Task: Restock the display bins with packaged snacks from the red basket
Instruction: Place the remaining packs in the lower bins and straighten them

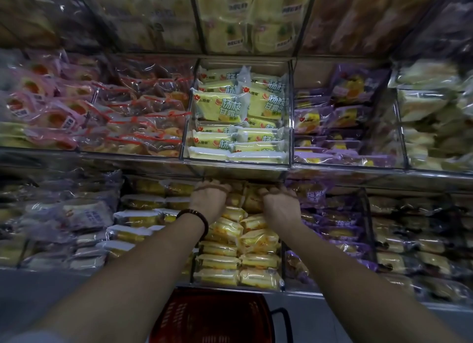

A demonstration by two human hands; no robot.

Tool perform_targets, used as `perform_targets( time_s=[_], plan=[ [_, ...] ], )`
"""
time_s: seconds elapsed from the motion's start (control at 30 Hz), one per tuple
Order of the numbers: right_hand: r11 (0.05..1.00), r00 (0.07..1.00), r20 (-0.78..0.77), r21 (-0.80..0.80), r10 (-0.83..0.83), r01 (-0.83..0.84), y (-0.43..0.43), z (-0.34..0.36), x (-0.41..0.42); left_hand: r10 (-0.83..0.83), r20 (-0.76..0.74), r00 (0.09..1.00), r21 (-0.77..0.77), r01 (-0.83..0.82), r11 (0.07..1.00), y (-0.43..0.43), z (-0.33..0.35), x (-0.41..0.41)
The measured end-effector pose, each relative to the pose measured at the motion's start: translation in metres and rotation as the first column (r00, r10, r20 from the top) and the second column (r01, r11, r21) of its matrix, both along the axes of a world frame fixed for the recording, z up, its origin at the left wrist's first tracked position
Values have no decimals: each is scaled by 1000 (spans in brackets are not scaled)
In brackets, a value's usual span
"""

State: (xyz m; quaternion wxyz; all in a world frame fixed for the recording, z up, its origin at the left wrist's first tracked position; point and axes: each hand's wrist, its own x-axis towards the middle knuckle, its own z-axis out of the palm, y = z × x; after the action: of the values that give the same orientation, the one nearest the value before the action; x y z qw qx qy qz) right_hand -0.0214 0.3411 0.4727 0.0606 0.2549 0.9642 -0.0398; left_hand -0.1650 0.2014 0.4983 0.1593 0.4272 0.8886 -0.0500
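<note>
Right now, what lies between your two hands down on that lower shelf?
In the head view, yellow-wrapped snack packs fill the gap between the left hand and the right hand.

Big white characters, 杨枝甘露, run across the pale yellow-green plastic snack packets [220, 107] stacked in the clear acrylic display bin [236, 163]. The small brand print beside their red heart logo [196, 97] is too fine to read, and the print on the purple plastic packets [340, 112] alongside is blurred.
</note>
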Motion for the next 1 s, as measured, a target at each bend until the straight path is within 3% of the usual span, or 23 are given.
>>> perform_targets(
  time_s=[0.13,0.37,0.47,0.53,0.6,0.77,1.0],
  plan=[
    [999,992,-122,20,-41,44,2,12,7,63,-15,998,11,-63,998,-2,-2,0],
    [999,995,-97,42,3,1,1,18,6,107,-51,993,18,-107,994,1,-4,3],
    [998,974,-216,-4,-69,69,3,15,13,133,-53,990,28,-131,991,2,-6,4],
    [999,966,-258,36,-17,28,3,9,20,146,-55,988,40,-144,989,3,-9,6],
    [997,976,-211,75,47,-31,1,6,21,154,-59,986,55,-151,987,3,-11,8],
    [999,999,-30,29,26,-26,-15,12,-1,135,-70,988,86,-129,988,1,-11,9],
    [1000,1000,-1,31,-4,4,-10,1,-9,124,11,992,143,-124,982,0,-17,11]
  ],
)
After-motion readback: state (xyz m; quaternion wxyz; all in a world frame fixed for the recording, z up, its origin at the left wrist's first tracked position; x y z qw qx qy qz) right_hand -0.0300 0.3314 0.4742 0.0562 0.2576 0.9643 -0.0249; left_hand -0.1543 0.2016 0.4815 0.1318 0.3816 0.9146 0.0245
